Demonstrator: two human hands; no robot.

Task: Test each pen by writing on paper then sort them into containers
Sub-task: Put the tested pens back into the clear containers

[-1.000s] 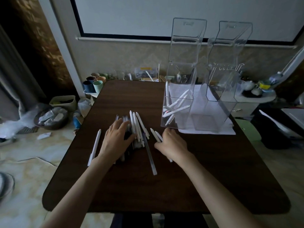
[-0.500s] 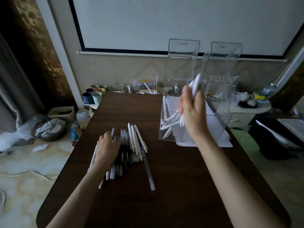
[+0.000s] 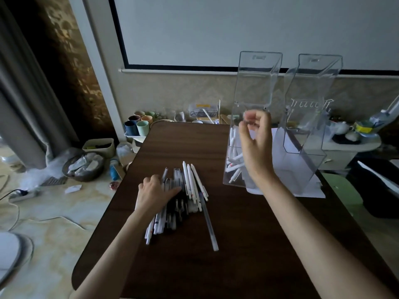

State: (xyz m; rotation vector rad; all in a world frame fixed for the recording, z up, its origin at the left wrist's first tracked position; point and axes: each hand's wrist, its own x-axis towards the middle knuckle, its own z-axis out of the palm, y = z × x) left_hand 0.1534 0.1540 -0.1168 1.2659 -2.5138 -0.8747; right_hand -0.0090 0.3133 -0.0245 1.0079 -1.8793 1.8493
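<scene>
A pile of white and dark pens (image 3: 183,197) lies on the dark wooden table (image 3: 237,244). My left hand (image 3: 154,194) rests flat on the pile's left side. My right hand (image 3: 257,143) is raised in front of the left clear container (image 3: 254,87), fingers loosely spread and holding nothing. Several white pens (image 3: 234,162) lie at the bottom of that container. The right clear container (image 3: 311,100) stands beside it with no pens showing inside. White paper (image 3: 311,188) lies under both containers. A long grey pen (image 3: 209,225) lies apart, right of the pile.
Coloured cups (image 3: 138,125) and small clutter sit past the table's far edge. On the floor at left are a basket (image 3: 83,167), a bin (image 3: 99,145) and a power strip (image 3: 20,195). A side table with dishes (image 3: 349,137) stands at right.
My right hand lifted white pens from the table up to the left container; they are no longer in its fingers. My left hand stayed on the pile.
</scene>
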